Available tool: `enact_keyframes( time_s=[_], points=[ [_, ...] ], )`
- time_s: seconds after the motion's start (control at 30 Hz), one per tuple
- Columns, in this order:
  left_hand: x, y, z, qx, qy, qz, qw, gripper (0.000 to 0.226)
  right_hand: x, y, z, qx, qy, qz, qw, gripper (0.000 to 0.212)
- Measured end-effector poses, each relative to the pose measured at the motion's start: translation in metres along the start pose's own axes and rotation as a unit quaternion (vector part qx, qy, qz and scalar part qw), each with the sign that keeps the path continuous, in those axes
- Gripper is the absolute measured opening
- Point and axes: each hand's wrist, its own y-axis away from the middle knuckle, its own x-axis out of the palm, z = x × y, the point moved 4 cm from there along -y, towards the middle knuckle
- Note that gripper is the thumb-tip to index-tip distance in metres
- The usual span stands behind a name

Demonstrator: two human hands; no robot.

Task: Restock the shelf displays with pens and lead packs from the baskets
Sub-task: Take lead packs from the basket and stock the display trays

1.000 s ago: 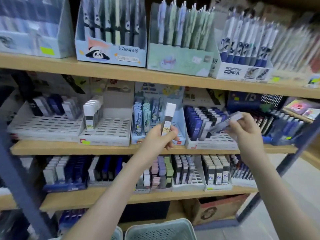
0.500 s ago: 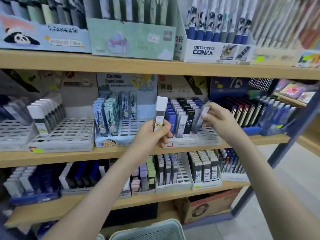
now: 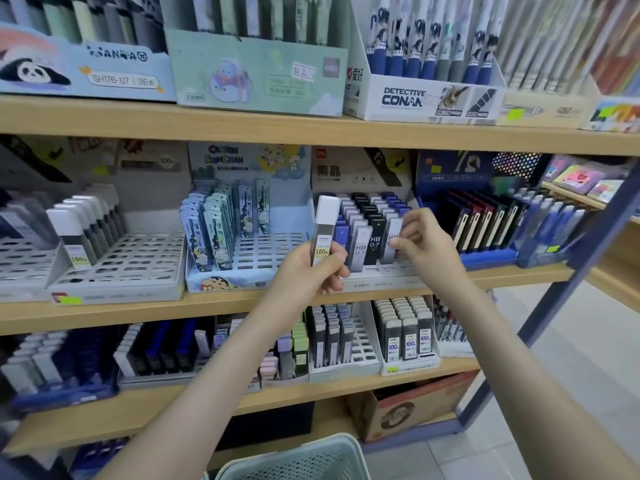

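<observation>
The left hand (image 3: 311,268) grasps a lead pack (image 3: 325,230) upright, its white cap above the fingers and its dark body with a yellow "100" label between them, while the right hand (image 3: 426,244) pinches a pale grey pack (image 3: 393,241) standing in the display tray (image 3: 381,279).

A white-capped lead pack (image 3: 325,230) with a yellow 100 label stands upright in the left hand (image 3: 308,271), just in front of the HB 0.7 display tray (image 3: 381,282). A pale grey pack (image 3: 394,237), pinched by the right hand (image 3: 424,247), stands at that tray's front right.
</observation>
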Motion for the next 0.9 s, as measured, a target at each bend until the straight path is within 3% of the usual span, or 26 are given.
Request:
enact_keyframes(
  time_s=[0.2,0.37,0.43,0.5,0.57,0.6,0.63,0.73,0.77,0.9],
  points=[
    [-0.010,0.017,-0.007,-0.009,0.005,0.049,0.999,0.015,-0.011,0.032,0.056,-0.063,-0.044,-0.120,0.990,0.032],
    [-0.036,0.048,-0.018,-0.045,-0.007,0.141,0.989,0.019,0.047,0.061,0.121,-0.026,-0.181,0.105,0.977,0.008],
    [-0.059,0.060,-0.022,-0.054,-0.016,0.145,0.988,0.015,0.068,0.063,0.136,-0.025,-0.206,0.143,0.968,0.008],
    [-0.091,0.068,-0.026,-0.027,-0.071,0.101,0.992,0.012,0.086,0.064,0.149,-0.022,-0.225,0.146,0.963,0.009],
    [-0.132,0.077,-0.031,0.042,-0.193,-0.006,0.980,0.011,0.106,0.065,0.166,-0.024,-0.272,0.139,0.952,0.005],
    [-0.157,0.085,-0.034,0.090,-0.264,-0.070,0.958,0.010,0.118,0.065,0.176,-0.027,-0.289,0.137,0.947,0.005],
    [-0.182,0.095,-0.039,0.156,-0.355,-0.132,0.913,0.011,0.130,0.066,0.187,-0.033,-0.296,0.138,0.945,0.006],
    [-0.256,0.124,-0.035,0.320,-0.597,-0.228,0.700,0.025,0.174,0.067,0.225,-0.069,-0.304,0.143,0.939,0.010],
    [-0.278,0.130,-0.028,0.338,-0.627,-0.242,0.659,0.023,0.189,0.067,0.236,-0.081,-0.305,0.144,0.938,0.011],
    [-0.320,0.138,-0.007,0.370,-0.673,-0.236,0.596,0.023,0.245,0.064,0.265,-0.121,-0.230,0.134,0.956,0.011]
  ],
)
